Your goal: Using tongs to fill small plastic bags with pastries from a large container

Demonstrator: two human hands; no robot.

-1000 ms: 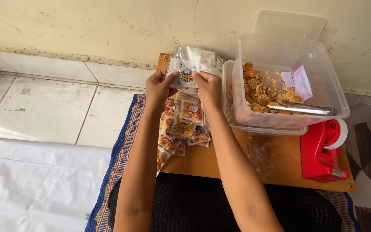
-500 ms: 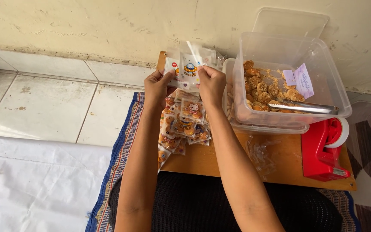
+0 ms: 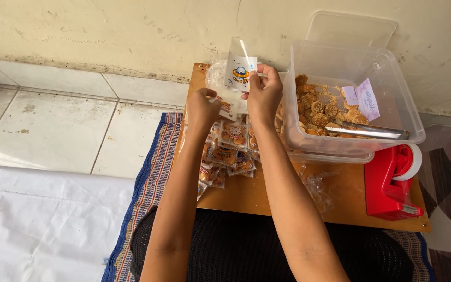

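My right hand (image 3: pixel 263 93) pinches a small clear printed bag (image 3: pixel 239 65) and holds it up above the far left of the low wooden table (image 3: pixel 267 196). My left hand (image 3: pixel 203 108) rests with curled fingers on the stack of empty printed bags (image 3: pixel 226 106) just below and left of it. A pile of filled cookie packets (image 3: pixel 229 151) lies between my forearms. Right of my right hand stands a clear plastic tub (image 3: pixel 387 109) with round brown cookies (image 3: pixel 322 107) and metal tongs (image 3: pixel 366 131) lying across them.
A red tape dispenser (image 3: pixel 391 183) stands at the table's right edge. Crumpled clear plastic (image 3: pixel 317 188) lies on the wood near it. A clear lid (image 3: pixel 353 28) leans on the wall behind the tub. White cloth (image 3: pixel 43 219) covers the tiled floor at left, beside a striped mat (image 3: pixel 144 198).
My right hand lifted one printed bag up and to the right, away from the stack. My left hand let go of it and dropped onto the stack.
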